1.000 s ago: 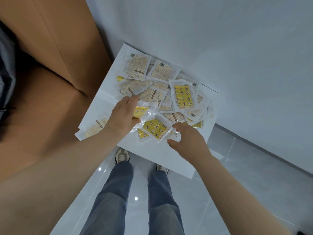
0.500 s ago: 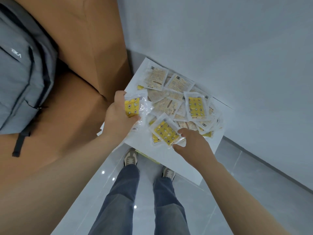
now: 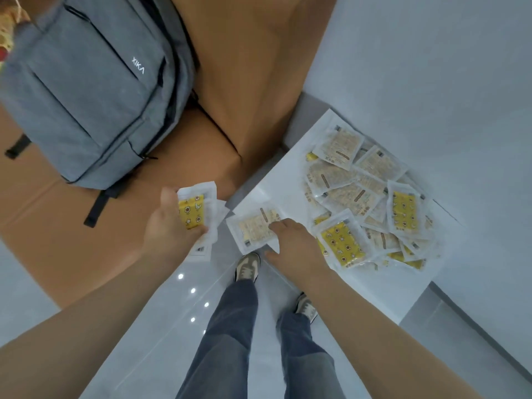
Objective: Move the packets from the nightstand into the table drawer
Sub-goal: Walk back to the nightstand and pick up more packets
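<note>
Several clear packets, some yellow-printed and some pale, lie in a pile (image 3: 363, 194) on the white nightstand (image 3: 276, 180) against the wall. My left hand (image 3: 172, 228) is off the nightstand's left corner and grips a small bunch of packets (image 3: 195, 211), a yellow one on top. My right hand (image 3: 296, 243) is at the nightstand's near left corner and pinches a pale packet (image 3: 254, 230), fingers on top and thumb under its near edge. That packet overhangs the corner. No drawer is in view.
A grey backpack (image 3: 86, 90) lies on a brown surface (image 3: 230, 67) left of the nightstand. A white wall (image 3: 431, 67) runs behind the nightstand. My legs and shoes (image 3: 247, 267) stand on a glossy grey floor below the hands.
The view swung left, bringing the backpack in. My left hand carried its packets off the nightstand's left corner. My right hand left the yellow packet and took hold of a pale one at the corner.
</note>
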A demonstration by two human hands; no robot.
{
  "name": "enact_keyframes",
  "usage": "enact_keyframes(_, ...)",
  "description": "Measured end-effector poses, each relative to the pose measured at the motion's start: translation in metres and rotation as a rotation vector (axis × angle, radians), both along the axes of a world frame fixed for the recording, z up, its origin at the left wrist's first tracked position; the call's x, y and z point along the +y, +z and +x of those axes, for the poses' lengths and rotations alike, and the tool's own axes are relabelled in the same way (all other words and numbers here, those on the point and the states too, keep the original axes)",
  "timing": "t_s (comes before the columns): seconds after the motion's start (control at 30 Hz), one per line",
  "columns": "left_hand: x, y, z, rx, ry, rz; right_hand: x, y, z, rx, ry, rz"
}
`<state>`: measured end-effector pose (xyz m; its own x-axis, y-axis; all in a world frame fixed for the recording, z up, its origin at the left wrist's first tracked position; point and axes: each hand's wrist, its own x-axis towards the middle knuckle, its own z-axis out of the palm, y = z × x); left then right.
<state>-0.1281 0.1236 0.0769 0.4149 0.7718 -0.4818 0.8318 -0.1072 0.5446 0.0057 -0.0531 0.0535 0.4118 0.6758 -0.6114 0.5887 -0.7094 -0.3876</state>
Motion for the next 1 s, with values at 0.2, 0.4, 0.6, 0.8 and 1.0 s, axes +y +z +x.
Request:
enact_keyframes(0.2,0.006,-0.017,-0.015,0.042,-0.003,-0.027,0.039,-0.038,-0.001,-0.173,0.249,0.023)
enact_keyframes(0.4,0.012,-0.028,-0.022,0.082,-0.035,-0.039,0.050,-0.065,0.004,-0.287,0.416,0.005)
enact_keyframes(0.6,0.006,-0.030,-0.011,0.127,-0.076,-0.035,0.023,-0.064,0.022,-0.278,0.248,-0.098)
enact_keyframes(0.8,-0.010,-0.023,0.011,0.115,-0.121,-0.035,-0.010,-0.040,0.032,-0.156,-0.035,0.000)
enact_keyframes(1.0,-0.038,-0.011,0.042,0.065,-0.187,-0.055,-0.061,-0.018,0.036,-0.164,-0.388,0.067)
